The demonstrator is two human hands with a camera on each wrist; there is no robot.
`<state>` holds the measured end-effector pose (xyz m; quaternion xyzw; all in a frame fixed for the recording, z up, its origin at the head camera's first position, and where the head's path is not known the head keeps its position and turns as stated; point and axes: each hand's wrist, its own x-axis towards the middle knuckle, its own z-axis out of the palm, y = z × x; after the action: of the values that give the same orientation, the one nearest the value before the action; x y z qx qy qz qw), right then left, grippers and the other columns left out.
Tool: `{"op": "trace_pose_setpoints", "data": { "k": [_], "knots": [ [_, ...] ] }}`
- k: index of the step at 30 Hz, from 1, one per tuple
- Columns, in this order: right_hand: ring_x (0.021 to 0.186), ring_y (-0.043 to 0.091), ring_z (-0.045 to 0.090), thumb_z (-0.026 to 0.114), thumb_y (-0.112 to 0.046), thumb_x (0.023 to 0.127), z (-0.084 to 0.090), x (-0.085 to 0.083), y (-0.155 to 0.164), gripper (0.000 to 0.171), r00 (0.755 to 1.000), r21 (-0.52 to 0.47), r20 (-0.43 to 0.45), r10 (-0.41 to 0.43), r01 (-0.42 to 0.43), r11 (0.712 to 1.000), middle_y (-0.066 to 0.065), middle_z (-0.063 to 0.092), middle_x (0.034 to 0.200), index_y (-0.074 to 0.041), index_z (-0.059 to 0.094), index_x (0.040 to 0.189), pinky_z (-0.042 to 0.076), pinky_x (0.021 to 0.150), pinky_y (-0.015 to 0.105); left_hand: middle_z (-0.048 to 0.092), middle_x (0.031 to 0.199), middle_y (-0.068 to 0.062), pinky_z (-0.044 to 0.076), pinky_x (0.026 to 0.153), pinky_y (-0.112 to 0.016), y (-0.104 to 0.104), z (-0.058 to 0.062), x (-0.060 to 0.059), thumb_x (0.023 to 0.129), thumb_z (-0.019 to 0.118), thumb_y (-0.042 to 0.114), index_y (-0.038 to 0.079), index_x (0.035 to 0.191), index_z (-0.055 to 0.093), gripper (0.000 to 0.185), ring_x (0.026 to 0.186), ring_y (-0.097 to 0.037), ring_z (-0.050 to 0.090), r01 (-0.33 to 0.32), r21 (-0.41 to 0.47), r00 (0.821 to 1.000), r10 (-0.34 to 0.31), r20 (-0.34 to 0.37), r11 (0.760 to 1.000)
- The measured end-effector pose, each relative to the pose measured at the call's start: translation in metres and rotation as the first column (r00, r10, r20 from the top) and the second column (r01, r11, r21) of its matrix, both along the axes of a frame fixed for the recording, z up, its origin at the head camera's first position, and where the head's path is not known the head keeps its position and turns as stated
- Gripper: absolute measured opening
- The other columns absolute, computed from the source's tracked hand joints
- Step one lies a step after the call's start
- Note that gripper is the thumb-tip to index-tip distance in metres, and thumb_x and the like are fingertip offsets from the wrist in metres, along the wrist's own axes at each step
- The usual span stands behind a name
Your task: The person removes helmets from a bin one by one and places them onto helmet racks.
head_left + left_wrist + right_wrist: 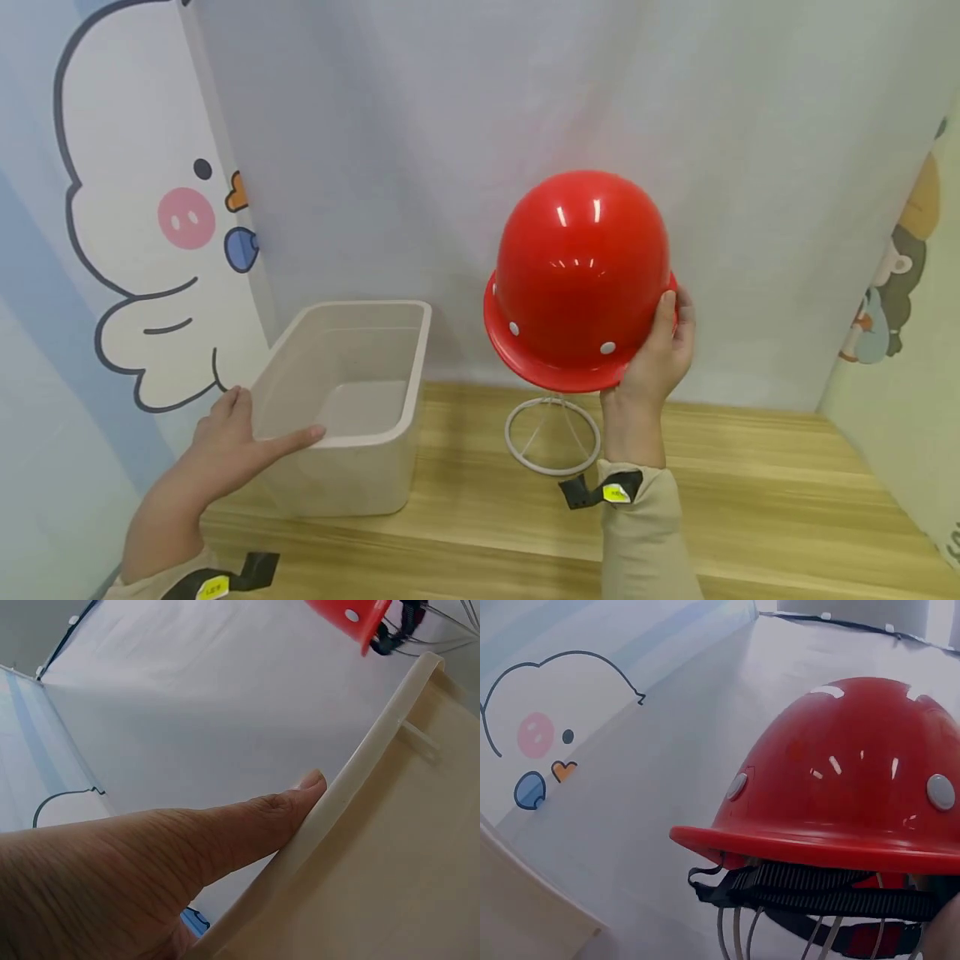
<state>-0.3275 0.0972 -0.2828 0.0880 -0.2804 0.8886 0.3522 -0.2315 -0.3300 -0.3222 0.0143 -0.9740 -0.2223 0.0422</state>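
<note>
A glossy red hard hat [579, 279] sits atop a white wire stand [552, 435] on the wooden table [750, 500]. My right hand [654, 354] grips its brim at the lower right, thumb on the shell. In the right wrist view the red hard hat [840, 795] fills the frame, with black straps and wire legs beneath it. My left hand [225, 450] rests with straight fingers on the near rim of a cream plastic bin [352, 400]. In the left wrist view a finger [247, 825] lies along the bin's rim [360, 772].
White fabric backdrop stands behind the table. A cartoon panel [142, 233] closes off the left side, another cartoon panel [900, 292] the right. Bare wood lies in front of the stand and to its right.
</note>
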Motion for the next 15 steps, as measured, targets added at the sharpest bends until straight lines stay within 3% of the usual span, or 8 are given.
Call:
{"op": "trace_pose_setpoints", "data": {
  "k": [3,5,10,15],
  "knots": [
    [0.111,0.02,0.059,0.069,-0.033,0.089,-0.011,-0.01,0.006,0.037,0.982,-0.013,0.176,0.072,-0.071,0.997,0.003,0.064,0.115,-0.012,0.059,0.118,0.055,0.091,0.032,0.023,0.144,-0.04,0.037,0.086,-0.075,0.0,0.0,0.0,0.08,0.059,0.071,-0.007,0.15,0.012,0.115,0.119,-0.06,0.034,-0.002,0.001,1.0,0.002,-0.006,1.0],
    [0.106,0.018,0.059,0.069,-0.036,0.089,-0.017,-0.013,0.009,0.031,0.961,-0.009,0.247,0.121,-0.122,0.992,0.0,0.065,0.107,-0.012,0.063,0.109,0.054,0.088,0.03,0.022,0.144,-0.041,0.037,0.086,-0.075,0.0,0.0,0.001,0.08,0.058,0.071,-0.009,0.149,0.01,0.116,0.118,-0.061,0.034,-0.005,-0.003,1.0,0.005,0.003,1.0],
    [0.1,0.016,0.059,0.064,-0.034,0.092,-0.023,-0.015,0.015,0.023,0.947,0.031,0.252,0.201,-0.216,0.976,-0.002,0.067,0.099,-0.012,0.067,0.1,0.054,0.083,0.029,0.012,0.148,-0.042,0.037,0.088,-0.076,0.0,0.002,0.002,0.081,0.056,0.073,-0.011,0.149,0.002,0.121,0.12,-0.063,0.031,-0.006,-0.005,0.999,0.006,0.053,1.0],
    [0.102,0.016,0.058,0.058,-0.031,0.096,-0.026,-0.016,0.017,0.018,0.951,0.062,0.242,0.193,-0.214,0.975,-0.002,0.065,0.102,-0.015,0.062,0.103,0.052,0.085,0.029,0.01,0.149,-0.042,0.035,0.088,-0.077,0.0,0.001,0.002,0.081,0.055,0.073,-0.011,0.15,-0.001,0.122,0.121,-0.065,0.028,-0.006,-0.007,0.998,0.007,0.065,1.0]
  ]
}}
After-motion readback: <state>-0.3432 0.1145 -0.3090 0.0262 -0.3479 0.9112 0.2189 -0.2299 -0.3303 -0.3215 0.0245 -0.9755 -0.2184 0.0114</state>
